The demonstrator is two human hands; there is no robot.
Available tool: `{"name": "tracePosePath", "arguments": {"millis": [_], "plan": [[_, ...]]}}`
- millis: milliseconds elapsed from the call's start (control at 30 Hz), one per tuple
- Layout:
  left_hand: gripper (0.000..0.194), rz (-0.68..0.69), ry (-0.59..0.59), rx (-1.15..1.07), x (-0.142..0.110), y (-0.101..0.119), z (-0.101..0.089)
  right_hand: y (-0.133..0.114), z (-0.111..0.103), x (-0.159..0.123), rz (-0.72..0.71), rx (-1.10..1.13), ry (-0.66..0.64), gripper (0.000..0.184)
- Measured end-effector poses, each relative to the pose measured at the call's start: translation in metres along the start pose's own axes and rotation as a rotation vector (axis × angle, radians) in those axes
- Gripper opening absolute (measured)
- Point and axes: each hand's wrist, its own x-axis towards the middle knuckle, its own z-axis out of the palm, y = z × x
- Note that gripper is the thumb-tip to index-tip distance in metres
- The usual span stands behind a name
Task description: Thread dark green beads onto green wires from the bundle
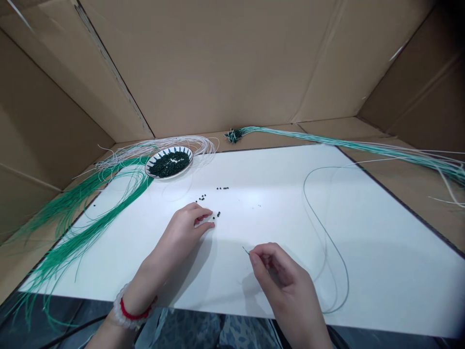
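My left hand (pixel 189 223) hovers low over the white board, thumb and index finger parted, with nothing held between them. Right by those fingertips lie a few tiny dark green beads (pixel 218 214). My right hand (pixel 278 271) pinches a thin green cord (pixel 341 261) close to its end, and the short tip points up and left from the fingers. From that hand's side the cord loops away over the right part of the board. More loose beads (pixel 202 197) and a short row of beads (pixel 225 188) sit farther back.
A patterned oval dish (pixel 146 167) full of dark beads stands at the back left. Green cords (pixel 105 218) and white cords (pixel 203 141) spread around it. A beaded cord bundle (pixel 283 132) runs along the back right. Cardboard walls (pixel 225 63) enclose the white board (pixel 399 276).
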Motion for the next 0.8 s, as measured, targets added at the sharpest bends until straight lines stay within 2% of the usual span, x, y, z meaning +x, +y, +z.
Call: {"name": "tracePosePath", "arguments": {"millis": [167,800], "plan": [[0.017,-0.014,0.013,-0.018,-0.003,-0.001,0.002,-0.002,0.000,0.000,-0.009,-0.011,0.002,0.022],[0.024,-0.044,0.059,0.012,-0.012,0.006,0.002,0.003,-0.001,0.000,0.001,-0.055,0.002,0.023]]}}
